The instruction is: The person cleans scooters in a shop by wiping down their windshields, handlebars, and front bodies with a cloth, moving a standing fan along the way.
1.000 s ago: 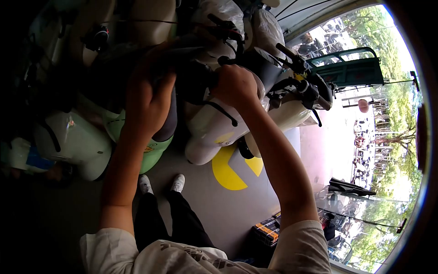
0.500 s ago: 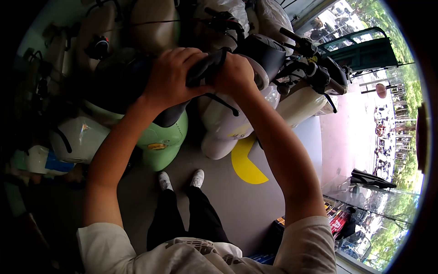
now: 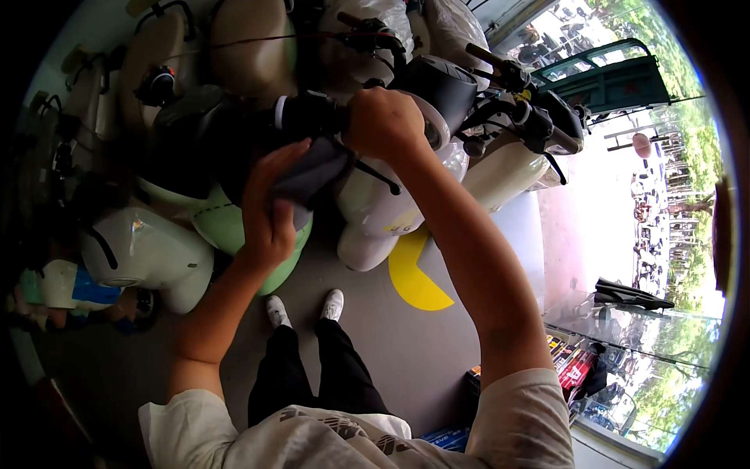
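In the head view my right hand (image 3: 383, 121) is closed around the end of a black handlebar grip (image 3: 312, 114), which has a pale ring at its inner end. My left hand (image 3: 269, 211) is lower and to the left, with a dark grey, soft-looking cloth (image 3: 316, 173) between its thumb and fingers. Below the cloth is the light green front of a scooter (image 3: 219, 223), partly behind my left hand. A black brake lever (image 3: 379, 178) sticks out under my right wrist, in front of a pale pinkish scooter (image 3: 371, 207).
More scooters stand close on both sides, including a white one (image 3: 144, 246) at left and a cream one (image 3: 508, 176) at right. A yellow floor marking (image 3: 414, 273) lies ahead of my shoes. Boxes (image 3: 574, 367) sit by the glass at right; a street shows outside.
My left hand has moved down and left with the dark cloth, away from my right hand. The handlebar grip between them is now uncovered. My right hand stays at the grip's end.
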Demonstrator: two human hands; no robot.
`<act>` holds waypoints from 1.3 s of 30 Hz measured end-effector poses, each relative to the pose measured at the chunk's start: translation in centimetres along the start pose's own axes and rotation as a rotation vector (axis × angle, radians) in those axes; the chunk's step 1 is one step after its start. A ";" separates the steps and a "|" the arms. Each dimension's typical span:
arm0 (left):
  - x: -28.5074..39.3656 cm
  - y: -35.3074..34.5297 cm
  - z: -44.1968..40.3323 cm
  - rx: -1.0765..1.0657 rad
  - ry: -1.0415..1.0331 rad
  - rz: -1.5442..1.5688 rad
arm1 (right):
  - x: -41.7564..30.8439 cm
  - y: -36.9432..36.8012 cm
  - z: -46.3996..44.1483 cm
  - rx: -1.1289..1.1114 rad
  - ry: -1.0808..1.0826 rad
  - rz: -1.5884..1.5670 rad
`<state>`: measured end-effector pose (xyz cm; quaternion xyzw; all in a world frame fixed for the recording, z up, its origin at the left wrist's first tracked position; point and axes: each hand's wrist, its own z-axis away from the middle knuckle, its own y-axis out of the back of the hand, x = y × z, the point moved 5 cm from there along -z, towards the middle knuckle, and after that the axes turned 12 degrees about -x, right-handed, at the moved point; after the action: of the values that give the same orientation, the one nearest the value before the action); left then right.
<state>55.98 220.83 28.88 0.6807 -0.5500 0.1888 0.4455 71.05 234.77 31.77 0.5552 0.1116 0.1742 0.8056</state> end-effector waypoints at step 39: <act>-5.0 -14.0 3.8 0.486 0.796 1.613 | -0.2 0.3 0.3 0.020 -0.029 -0.007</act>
<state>66.33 220.59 17.51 0.0523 -0.6088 0.7707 0.1807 70.97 234.53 32.12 0.5652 0.1035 0.1624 0.8022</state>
